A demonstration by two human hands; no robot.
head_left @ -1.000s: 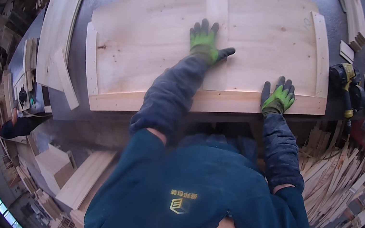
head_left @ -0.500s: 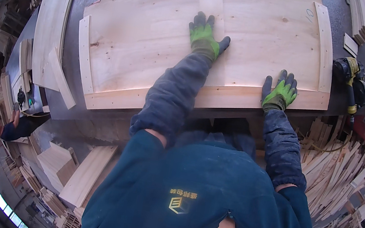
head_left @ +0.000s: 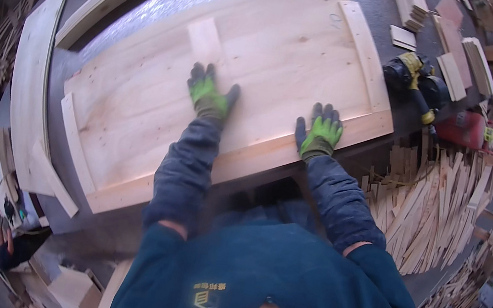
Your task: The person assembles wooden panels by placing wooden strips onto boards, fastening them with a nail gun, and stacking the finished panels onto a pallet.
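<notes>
A large plywood panel [head_left: 267, 72] lies on the dark workbench, with wooden strips along its left, right and near edges. My left hand [head_left: 210, 91], in a green and dark grey glove, rests flat near the panel's middle with its fingers spread. Just beyond those fingertips is a paler rectangular patch [head_left: 204, 40] on the wood. My right hand [head_left: 320, 131], gloved the same way, lies at the near wooden strip [head_left: 259, 156], its fingers stretched onto the panel. Neither hand holds anything.
Yellow and black nail guns [head_left: 413, 78] lie right of the panel. A long board [head_left: 31, 90] and a loose slat [head_left: 55, 181] are on the left. Beyond the bench, right, a red machine [head_left: 462, 128] stands above heaped wood strips [head_left: 430, 216]. Another person [head_left: 12, 250] is at lower left.
The whole view has swung, so the panel, bench and tools appear turned and shifted left. Both hands stay flat on the panel in about the same places.
</notes>
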